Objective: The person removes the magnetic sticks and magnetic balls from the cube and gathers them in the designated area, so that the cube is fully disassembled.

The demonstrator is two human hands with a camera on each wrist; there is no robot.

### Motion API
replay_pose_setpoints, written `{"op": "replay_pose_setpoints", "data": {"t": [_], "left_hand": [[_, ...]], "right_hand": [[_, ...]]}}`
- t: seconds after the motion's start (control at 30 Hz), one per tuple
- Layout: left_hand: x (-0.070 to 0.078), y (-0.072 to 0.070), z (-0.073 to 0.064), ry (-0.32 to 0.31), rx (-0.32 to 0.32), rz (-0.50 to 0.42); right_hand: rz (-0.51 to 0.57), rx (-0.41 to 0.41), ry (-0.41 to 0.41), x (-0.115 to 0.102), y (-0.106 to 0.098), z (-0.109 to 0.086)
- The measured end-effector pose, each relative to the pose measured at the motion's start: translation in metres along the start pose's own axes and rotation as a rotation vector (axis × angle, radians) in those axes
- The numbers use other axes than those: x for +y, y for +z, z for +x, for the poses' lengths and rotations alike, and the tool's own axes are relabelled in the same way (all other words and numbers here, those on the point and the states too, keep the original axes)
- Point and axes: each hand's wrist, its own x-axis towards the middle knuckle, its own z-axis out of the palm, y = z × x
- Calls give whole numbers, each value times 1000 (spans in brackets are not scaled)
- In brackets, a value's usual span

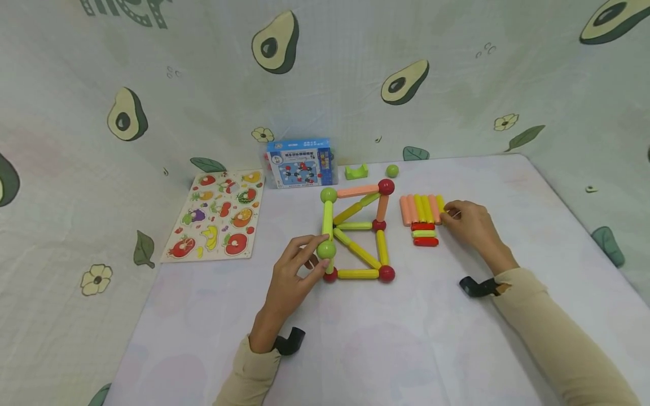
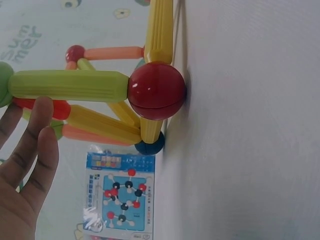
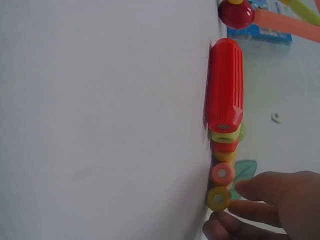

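Nearest, at 8 o'clock of the ball-and-rod frame (image 1: 355,226) in the head view, the left hand (image 1: 290,276) is placed; its thumb and forefinger are bent to the width of the near green ball (image 1: 326,250), which is pinched atop a light green upright (image 2: 70,85). This hold is best kept light and steady, so that the upright is not tipped off the red ball (image 2: 157,91) at its foot. At 3 o'clock, the right hand (image 1: 472,224) is curved, with little gap between its tips, and the end yellow rod (image 3: 218,199) appears to be lightly pinched. Metal-looking discs are shown in the rod ends, so a magnetic pull may be expected; the rod is better drawn off toward 3 o'clock than dragged over the adjoining salmon rod (image 3: 222,173). The short rods (image 1: 424,234) below the row are best left undisturbed.

As to concealment, the lower fingers of the left hand are partly masked in the head view. A blue ball (image 2: 150,146) and a red rod (image 2: 55,108), clear in the left wrist view, are largely screened there by the upright. Farthest, toward 11 o'clock, the small print of the blue box (image 1: 299,163) is illegible.
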Motion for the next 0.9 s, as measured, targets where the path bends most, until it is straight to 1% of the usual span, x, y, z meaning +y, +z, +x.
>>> {"op": "replay_pose_setpoints", "data": {"t": [0.13,0.2,0.27,0.4,0.53,0.63,0.73,0.9], "left_hand": [[-1,0,1,-12,-2,7],[-1,0,0,-15,-3,10],[-1,0,0,-16,-4,11],[0,0,0,-18,-1,15],[1,0,1,-22,1,23],[1,-1,1,-27,3,36],[1,-2,0,-30,7,43],[0,0,1,-9,9,27]], "right_hand": [[1,8,0,-7,-1,-5],[5,18,-20,-13,-2,-9],[17,38,-61,-21,-2,-15],[48,82,-189,-38,2,-26],[102,88,-301,-58,4,-30],[146,84,-370,-74,2,-28],[186,83,-425,-89,-3,-21],[242,58,-473,-107,-10,-2]]}}
